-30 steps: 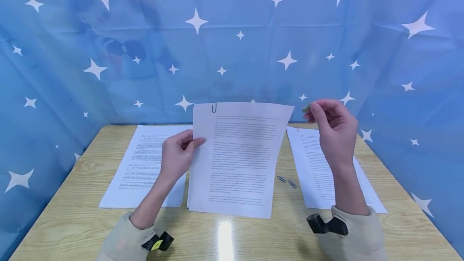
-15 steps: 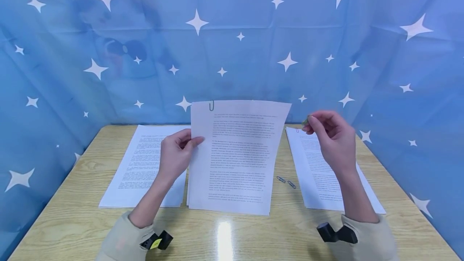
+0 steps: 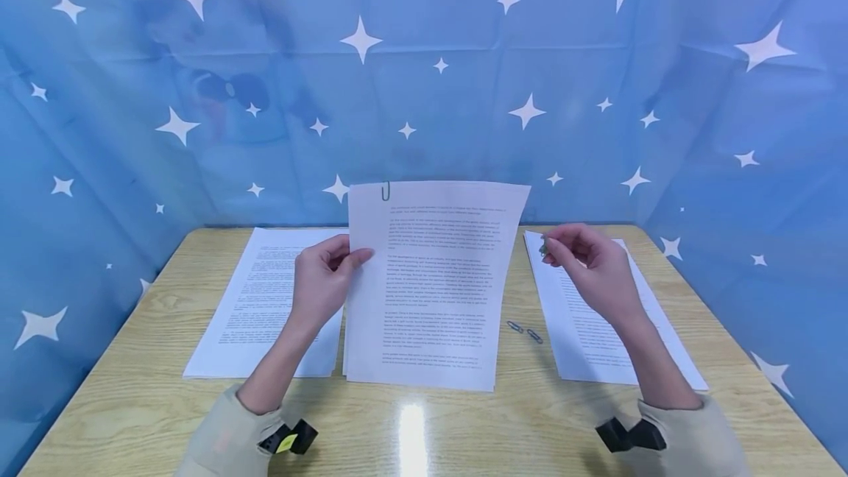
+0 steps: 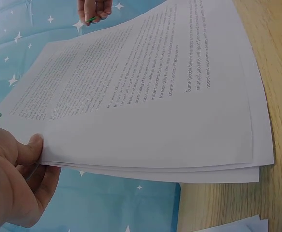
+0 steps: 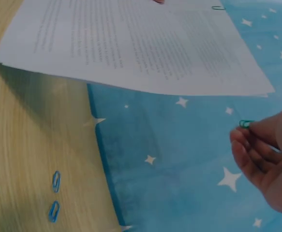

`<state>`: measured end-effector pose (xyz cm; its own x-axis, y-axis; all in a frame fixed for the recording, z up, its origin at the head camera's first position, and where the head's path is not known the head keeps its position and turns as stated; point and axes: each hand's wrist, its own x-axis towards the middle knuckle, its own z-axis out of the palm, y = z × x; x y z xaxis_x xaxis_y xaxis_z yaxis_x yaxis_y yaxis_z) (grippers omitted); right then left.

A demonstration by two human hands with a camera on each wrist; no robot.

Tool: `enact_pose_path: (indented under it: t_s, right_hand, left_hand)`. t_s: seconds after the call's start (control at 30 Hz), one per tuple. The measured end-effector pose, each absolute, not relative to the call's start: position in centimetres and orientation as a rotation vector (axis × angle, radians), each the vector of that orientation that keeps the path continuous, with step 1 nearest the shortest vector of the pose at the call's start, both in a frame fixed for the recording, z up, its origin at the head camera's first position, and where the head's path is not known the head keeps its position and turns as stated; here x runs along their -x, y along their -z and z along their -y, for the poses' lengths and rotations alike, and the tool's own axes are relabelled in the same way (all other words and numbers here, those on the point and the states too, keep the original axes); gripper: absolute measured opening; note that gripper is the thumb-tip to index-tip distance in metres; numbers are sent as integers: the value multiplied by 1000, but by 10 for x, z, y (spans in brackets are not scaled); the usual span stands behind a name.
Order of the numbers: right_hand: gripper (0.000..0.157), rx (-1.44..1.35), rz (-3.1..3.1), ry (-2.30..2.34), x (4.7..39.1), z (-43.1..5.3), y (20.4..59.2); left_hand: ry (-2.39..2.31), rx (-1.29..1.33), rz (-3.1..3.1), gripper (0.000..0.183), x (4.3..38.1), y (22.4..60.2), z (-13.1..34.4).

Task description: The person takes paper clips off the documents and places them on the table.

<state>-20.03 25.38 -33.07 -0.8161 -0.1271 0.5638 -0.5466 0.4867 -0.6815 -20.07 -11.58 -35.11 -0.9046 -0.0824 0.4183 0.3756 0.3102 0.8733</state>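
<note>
Beside the held sheets lie blue paperclips.

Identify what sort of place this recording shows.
Probably a makeshift indoor paperwork station, judging by the blue star-patterned fabric backdrop, light wood-grain table and handheld stack of printed white sheets.

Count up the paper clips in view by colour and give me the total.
Green: 2, the fastened clip on the held sheets and the pinched clip in the right hand
Blue: 2, the loose pair on the table
Total: 4 in view
</note>
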Motion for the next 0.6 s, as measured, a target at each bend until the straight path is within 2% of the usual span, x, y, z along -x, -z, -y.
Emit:
enact_pose_path:
  t_s: [0.6]
  right_hand:
    - [9, -615, 2678, -1015, 205, -262, 364]
  left_hand:
    - [1650, 245, 2198, 14, 202, 350, 117]
